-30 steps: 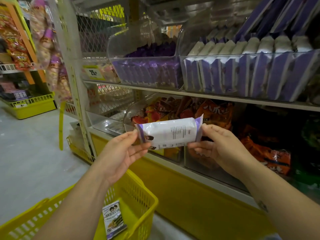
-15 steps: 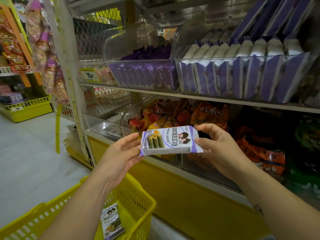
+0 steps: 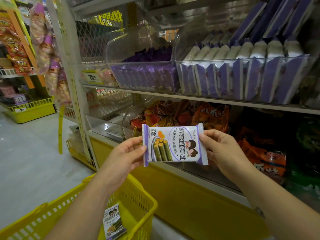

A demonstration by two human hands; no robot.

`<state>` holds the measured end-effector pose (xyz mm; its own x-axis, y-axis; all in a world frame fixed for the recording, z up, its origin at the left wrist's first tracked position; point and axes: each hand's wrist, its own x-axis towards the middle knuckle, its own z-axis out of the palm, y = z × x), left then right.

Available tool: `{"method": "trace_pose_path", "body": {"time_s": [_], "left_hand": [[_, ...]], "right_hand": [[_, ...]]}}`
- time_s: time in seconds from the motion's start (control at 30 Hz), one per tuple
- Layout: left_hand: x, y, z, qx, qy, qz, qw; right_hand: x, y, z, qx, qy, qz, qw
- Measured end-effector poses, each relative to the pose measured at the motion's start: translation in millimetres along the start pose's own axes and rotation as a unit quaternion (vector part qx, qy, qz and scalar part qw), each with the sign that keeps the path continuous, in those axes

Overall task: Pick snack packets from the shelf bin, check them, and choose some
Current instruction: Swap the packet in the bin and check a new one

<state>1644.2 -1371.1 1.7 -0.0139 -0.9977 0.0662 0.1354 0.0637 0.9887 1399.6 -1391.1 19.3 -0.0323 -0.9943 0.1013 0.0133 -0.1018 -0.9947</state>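
Note:
A white and purple snack packet (image 3: 174, 144) with seaweed rolls printed on it is held flat in front of the shelves, printed face toward me. My left hand (image 3: 124, 157) pinches its left edge and my right hand (image 3: 223, 151) pinches its right edge. The clear shelf bin (image 3: 242, 78) at upper right holds several matching packets standing on edge. A second packet of the same kind (image 3: 113, 221) lies in the yellow basket (image 3: 138, 196) below my left forearm.
A clear bin of dark purple packets (image 3: 143, 73) sits left of the white ones. Orange and red snack bags (image 3: 207, 115) fill the lower shelf. Hanging snack strips (image 3: 50, 54) and a yellow floor rack (image 3: 29, 110) stand at left beside open floor.
The packet has been turned over from its plain back to its printed front and tipped up toward me. Both hands stayed on its ends.

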Motion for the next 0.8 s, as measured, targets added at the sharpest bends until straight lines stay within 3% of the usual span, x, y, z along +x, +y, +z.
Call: {"method": "trace_pose_path", "body": {"time_s": [0.1,0.17,0.27,0.33,0.43,0.53,0.67,0.8], "left_hand": [[1,0,1,-0.011,-0.012,0.009,1.000],[2,-1,4,0.003,-0.001,0.020,1.000],[1,-3,10,0.182,0.008,0.080,0.980],[-4,-4,16,0.272,-0.039,0.122,0.954],[-11,-10,29,0.284,-0.119,0.135,0.942],[-10,-16,38,0.321,-0.101,0.166,0.927],[-8,-15,44,0.293,-0.070,0.243,0.922],[-5,-15,44,0.152,-0.058,0.185,0.969]], "right_hand": [[-2,-2,1,-0.059,0.004,-0.026,0.998],[-3,-5,2,-0.002,-0.017,-0.009,1.000],[-6,-10,5,0.124,-0.063,0.031,0.990],[-8,-11,7,0.149,-0.080,0.050,0.984],[-10,-9,13,0.189,-0.089,0.063,0.976],[-13,-6,19,0.205,-0.102,0.059,0.972],[-14,-5,17,0.201,-0.126,0.036,0.971],[-10,-5,14,0.181,-0.093,0.025,0.979]]}}
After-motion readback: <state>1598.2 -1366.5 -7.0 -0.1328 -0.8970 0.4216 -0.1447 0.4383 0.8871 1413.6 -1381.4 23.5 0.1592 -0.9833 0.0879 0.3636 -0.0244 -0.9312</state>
